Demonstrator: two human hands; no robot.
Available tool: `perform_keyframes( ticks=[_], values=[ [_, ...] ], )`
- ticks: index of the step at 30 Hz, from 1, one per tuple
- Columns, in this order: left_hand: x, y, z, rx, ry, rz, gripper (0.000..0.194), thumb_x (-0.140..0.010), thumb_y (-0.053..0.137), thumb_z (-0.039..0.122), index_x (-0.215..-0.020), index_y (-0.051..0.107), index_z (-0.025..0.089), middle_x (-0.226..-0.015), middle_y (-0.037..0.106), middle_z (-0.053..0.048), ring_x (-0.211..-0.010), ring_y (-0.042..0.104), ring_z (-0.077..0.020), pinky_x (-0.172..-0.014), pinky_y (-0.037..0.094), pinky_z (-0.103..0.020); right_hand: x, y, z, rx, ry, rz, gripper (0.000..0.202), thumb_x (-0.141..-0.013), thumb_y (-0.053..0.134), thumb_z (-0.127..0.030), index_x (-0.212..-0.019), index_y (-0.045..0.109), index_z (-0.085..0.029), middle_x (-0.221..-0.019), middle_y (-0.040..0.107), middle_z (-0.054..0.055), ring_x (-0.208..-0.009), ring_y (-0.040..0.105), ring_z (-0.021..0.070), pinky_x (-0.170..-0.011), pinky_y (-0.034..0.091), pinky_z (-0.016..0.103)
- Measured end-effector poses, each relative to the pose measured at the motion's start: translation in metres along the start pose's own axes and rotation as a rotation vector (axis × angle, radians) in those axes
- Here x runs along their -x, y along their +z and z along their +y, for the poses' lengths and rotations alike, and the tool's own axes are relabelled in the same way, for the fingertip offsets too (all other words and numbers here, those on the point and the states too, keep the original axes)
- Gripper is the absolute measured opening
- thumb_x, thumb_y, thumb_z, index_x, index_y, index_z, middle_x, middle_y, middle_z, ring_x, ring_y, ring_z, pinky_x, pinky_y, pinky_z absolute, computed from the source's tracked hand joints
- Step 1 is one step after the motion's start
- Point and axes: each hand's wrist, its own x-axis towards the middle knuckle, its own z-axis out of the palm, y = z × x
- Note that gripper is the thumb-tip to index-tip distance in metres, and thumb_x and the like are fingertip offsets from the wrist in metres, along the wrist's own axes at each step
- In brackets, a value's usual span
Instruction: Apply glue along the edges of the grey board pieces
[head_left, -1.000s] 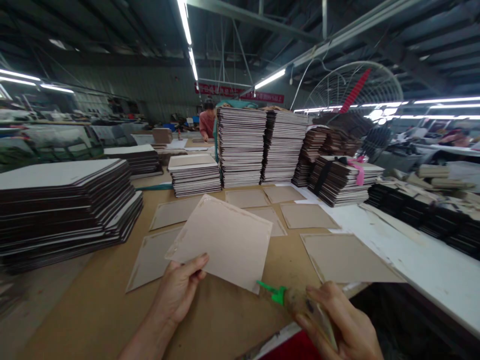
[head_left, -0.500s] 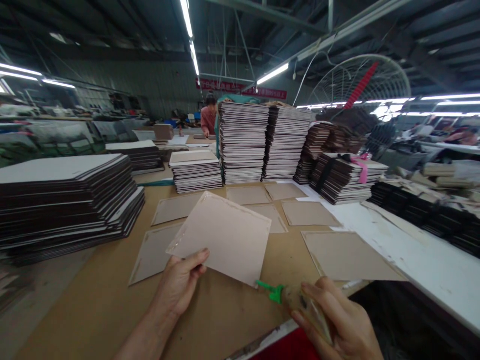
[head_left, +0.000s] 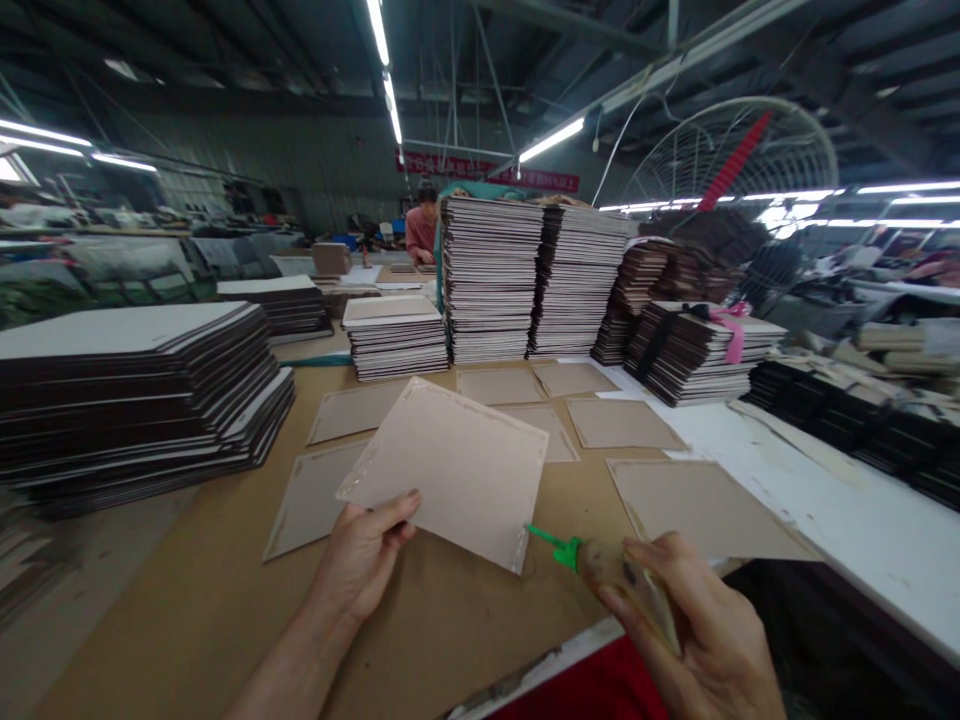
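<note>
While a red banner (head_left: pixel 540 180) with pale characters hangs across the far wall, its writing is too small and blurred to read. Nearer, a flat, four-cornered panel of pale beige board (head_left: pixel 457 475) is raised at a tilt above the brown-covered table (head_left: pixel 420 640). Its face is smooth and plain, with glossy, wet-looking streaks along its left edge and at its lower right corner. The person's left hand (head_left: pixel 371 560) grips the panel's lower left edge, thumb on top and fingers closed underneath. The right hand (head_left: pixel 697 620) has its fingers wrapped around a stained, translucent squeeze bottle (head_left: pixel 604 570). Its slim green plastic nozzle (head_left: pixel 566 552) points at the panel's right edge; whether the tip touches cannot be told.

Beyond the panel, similar beige boards (head_left: pixel 705 505) lie flat on the table, some with marked borders, and the raised panel partly covers a few of them. Behind these, two tall stacks of dark-and-white layered boards (head_left: pixel 491 280) block part of the view. A broad, low stack of dark boards with a white top (head_left: pixel 120 335) fills the left side. At right sit a strapped bundle with a pink ribbon (head_left: pixel 697 350) and a large wire-caged fan with a red blade (head_left: pixel 739 160). A person in a reddish top (head_left: pixel 421 237) is at work in the background.
</note>
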Motion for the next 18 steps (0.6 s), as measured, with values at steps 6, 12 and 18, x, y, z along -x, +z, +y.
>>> perform_keyframes(
  ticks=[6,12,18],
  values=[
    [0.0003,-0.0009,0.0001,-0.011,-0.016,-0.029,0.04,-0.039,0.094,0.024,-0.07,0.071,0.012,-0.07,0.066,-0.002,-0.06,0.057,-0.0115,-0.042,0.046,-0.014,-0.0058,0.005,0.0022,0.047,-0.034,-0.002,0.023,-0.091,0.06,-0.03,-0.109,0.057,-0.016,-0.085,0.055,0.005,-0.063,0.061,0.0127,-0.054,0.051,0.021],
    [0.0005,-0.003,-0.002,-0.026,-0.019,-0.058,0.039,-0.041,0.095,0.026,-0.068,0.071,0.011,-0.071,0.065,-0.003,-0.062,0.056,-0.0114,-0.043,0.047,-0.014,-0.0048,0.0041,0.0042,0.038,-0.009,0.021,0.022,-0.091,0.06,-0.029,-0.109,0.057,-0.016,-0.084,0.054,0.005,-0.062,0.06,0.0121,-0.053,0.05,0.021],
    [-0.0006,-0.0038,-0.0034,-0.027,-0.006,-0.066,0.036,-0.044,0.094,0.027,-0.066,0.07,0.012,-0.073,0.065,-0.001,-0.063,0.055,-0.0103,-0.043,0.046,-0.014,-0.0044,0.0048,0.0089,0.035,-0.027,0.004,0.023,-0.091,0.06,-0.031,-0.108,0.058,-0.016,-0.087,0.056,0.005,-0.064,0.062,0.0119,-0.054,0.051,0.02]
  ],
)
